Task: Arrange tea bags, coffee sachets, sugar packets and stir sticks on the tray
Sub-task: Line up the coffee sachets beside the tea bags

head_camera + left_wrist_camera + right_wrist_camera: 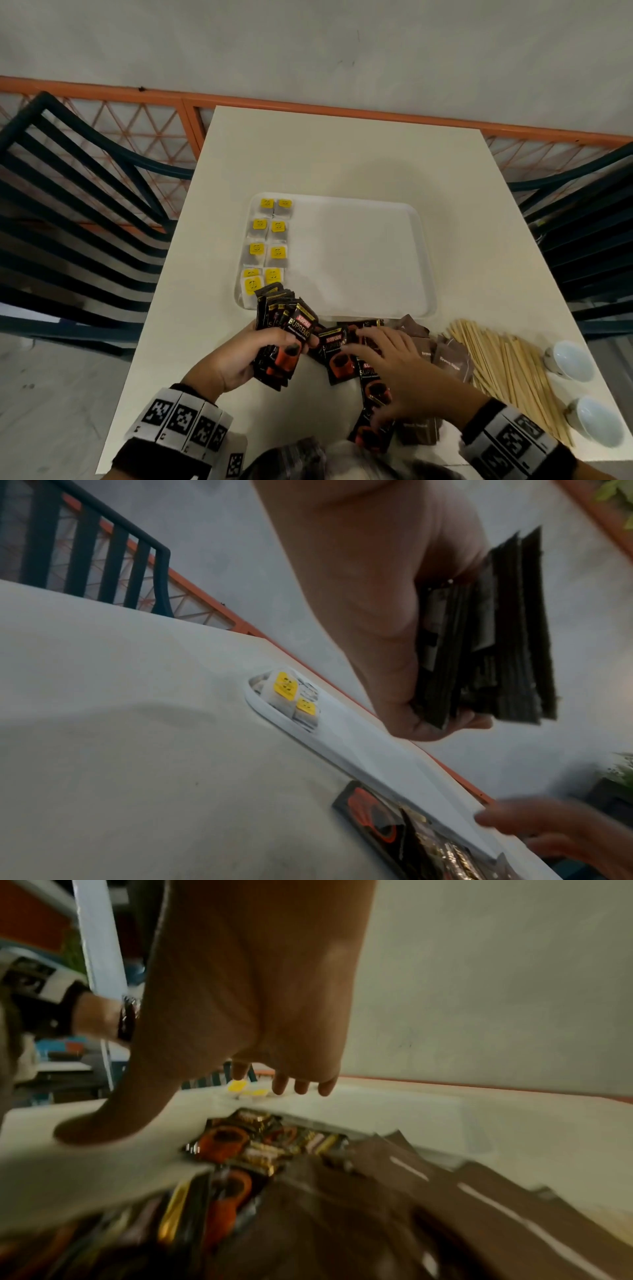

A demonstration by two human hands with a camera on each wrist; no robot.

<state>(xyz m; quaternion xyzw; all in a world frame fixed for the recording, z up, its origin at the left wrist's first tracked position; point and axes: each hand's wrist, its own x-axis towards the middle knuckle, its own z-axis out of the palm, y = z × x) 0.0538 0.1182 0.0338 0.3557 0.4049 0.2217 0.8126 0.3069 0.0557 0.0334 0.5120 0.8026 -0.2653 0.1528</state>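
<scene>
A white tray (pixel 363 260) lies mid-table with several yellow-tagged tea bags (pixel 270 240) in two columns along its left side. My left hand (pixel 239 359) grips a fanned stack of black coffee sachets (pixel 287 329) just in front of the tray's near-left corner; the stack (pixel 493 631) shows edge-on in the left wrist view. My right hand (pixel 404 370) hovers flat, fingers spread, over loose coffee sachets (pixel 337 356) on the table. Brown sugar packets (pixel 452 359) and wooden stir sticks (pixel 507 370) lie to its right.
Two small white cups (pixel 568 359) stand near the table's right edge. Dark slatted chairs (pixel 75 212) flank the table on both sides. An orange railing (pixel 308 109) runs behind the table's far edge.
</scene>
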